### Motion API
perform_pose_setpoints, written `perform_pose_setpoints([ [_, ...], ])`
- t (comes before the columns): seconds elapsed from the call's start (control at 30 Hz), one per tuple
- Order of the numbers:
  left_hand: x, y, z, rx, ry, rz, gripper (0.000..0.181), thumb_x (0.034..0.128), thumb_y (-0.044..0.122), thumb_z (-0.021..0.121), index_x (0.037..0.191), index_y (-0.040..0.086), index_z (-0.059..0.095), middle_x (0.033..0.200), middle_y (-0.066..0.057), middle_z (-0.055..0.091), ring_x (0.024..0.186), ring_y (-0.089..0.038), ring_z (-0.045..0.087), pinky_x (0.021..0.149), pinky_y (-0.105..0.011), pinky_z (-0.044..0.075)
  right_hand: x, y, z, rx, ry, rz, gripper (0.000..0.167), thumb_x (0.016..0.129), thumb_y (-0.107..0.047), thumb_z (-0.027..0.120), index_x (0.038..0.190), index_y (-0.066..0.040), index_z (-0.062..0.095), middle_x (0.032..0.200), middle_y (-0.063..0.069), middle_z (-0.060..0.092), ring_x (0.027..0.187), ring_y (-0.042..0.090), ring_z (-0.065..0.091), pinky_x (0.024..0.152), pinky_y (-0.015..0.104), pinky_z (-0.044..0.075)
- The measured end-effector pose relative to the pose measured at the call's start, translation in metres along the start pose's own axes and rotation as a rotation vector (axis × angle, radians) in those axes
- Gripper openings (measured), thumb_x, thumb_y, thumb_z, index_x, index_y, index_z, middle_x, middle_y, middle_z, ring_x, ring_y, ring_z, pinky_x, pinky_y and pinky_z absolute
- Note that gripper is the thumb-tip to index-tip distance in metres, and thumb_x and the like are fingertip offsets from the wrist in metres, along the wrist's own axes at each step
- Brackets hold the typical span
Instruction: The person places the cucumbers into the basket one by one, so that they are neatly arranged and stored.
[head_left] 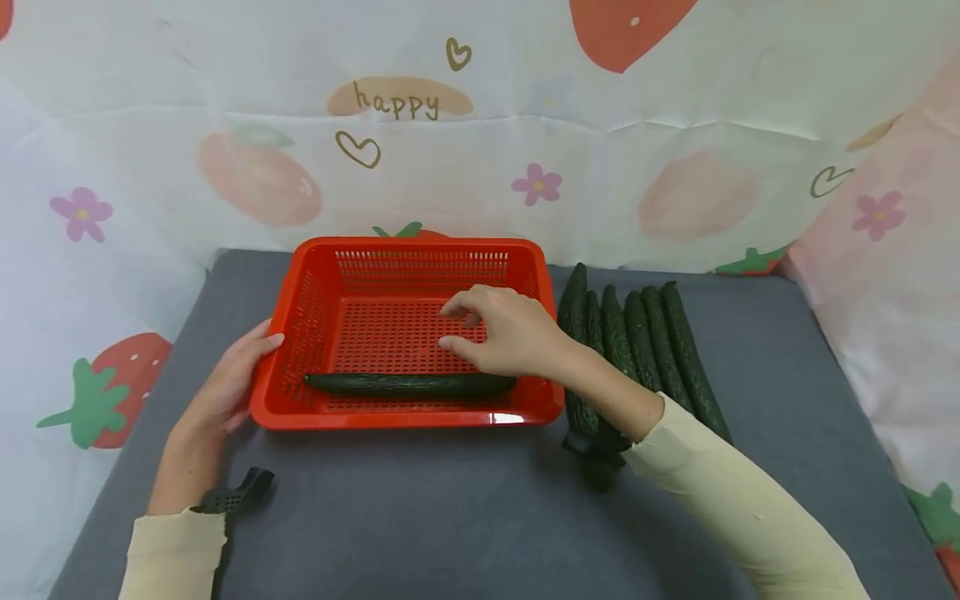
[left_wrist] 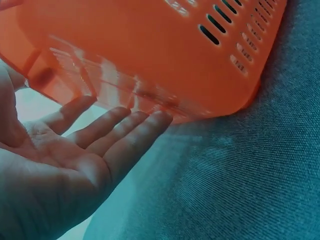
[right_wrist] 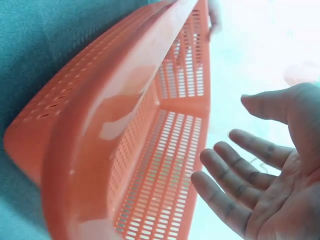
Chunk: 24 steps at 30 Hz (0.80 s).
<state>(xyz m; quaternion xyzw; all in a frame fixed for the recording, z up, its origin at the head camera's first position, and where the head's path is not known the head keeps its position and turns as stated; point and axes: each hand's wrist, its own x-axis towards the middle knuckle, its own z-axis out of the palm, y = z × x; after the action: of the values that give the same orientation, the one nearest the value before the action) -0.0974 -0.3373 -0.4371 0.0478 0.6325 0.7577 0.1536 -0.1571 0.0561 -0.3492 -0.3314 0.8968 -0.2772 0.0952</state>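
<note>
A red plastic basket with slotted walls and a perforated floor stands at the middle of the table. One long dark green cucumber lies crosswise inside it, near the front wall. My left hand holds the basket by its left side, thumb over the rim; in the left wrist view its fingers rest against the outer wall. Above the basket's right half hovers my right hand, fingers loosely bent and apart, with nothing in them. The right wrist view shows the right palm bare beside the basket.
Several cucumbers lie side by side right of the basket, partly hidden by the right forearm. Grey cloth covers the table. A printed curtain hangs behind and at both sides. A black strap is on the left wrist.
</note>
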Motion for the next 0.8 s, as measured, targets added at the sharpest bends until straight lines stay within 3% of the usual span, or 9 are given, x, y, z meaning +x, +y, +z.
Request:
perform_pose_setpoints([
  [0.23, -0.003, -0.002, -0.005, 0.007, 0.001, 0.003, 0.041, 0.1154, 0.022, 0.040, 0.157, 0.021, 0.038, 0.117, 0.006, 0.077, 0.094, -0.010, 0.080, 0.084, -0.025, 0.064, -0.009, 0.005, 0.000, 0.003, -0.016, 0.001, 0.038, 0.100, -0.036, 0.071, 0.132, -0.016, 0.070, 0.128, 0.003, 0.074, 0.109, 0.020, 0.070, 0.083, 0.036, 0.060],
  [0.43, 0.000, -0.004, -0.005, 0.001, -0.018, 0.013, 0.040, 0.1156, 0.021, 0.038, 0.156, 0.020, 0.039, 0.117, 0.005, 0.076, 0.097, -0.010, 0.079, 0.085, -0.026, 0.064, -0.017, 0.008, -0.006, 0.023, -0.045, -0.007, 0.038, 0.101, -0.036, 0.070, 0.133, -0.015, 0.070, 0.130, 0.004, 0.073, 0.112, 0.023, 0.070, 0.089, 0.039, 0.059],
  [0.8, 0.003, -0.004, -0.002, -0.011, -0.026, 0.014, 0.039, 0.1156, 0.022, 0.039, 0.155, 0.018, 0.039, 0.120, 0.005, 0.075, 0.100, -0.010, 0.079, 0.086, -0.027, 0.064, -0.030, 0.013, -0.035, 0.085, -0.008, 0.038, 0.043, 0.101, -0.033, 0.071, 0.140, -0.016, 0.065, 0.139, 0.003, 0.069, 0.120, 0.021, 0.069, 0.097, 0.044, 0.060],
])
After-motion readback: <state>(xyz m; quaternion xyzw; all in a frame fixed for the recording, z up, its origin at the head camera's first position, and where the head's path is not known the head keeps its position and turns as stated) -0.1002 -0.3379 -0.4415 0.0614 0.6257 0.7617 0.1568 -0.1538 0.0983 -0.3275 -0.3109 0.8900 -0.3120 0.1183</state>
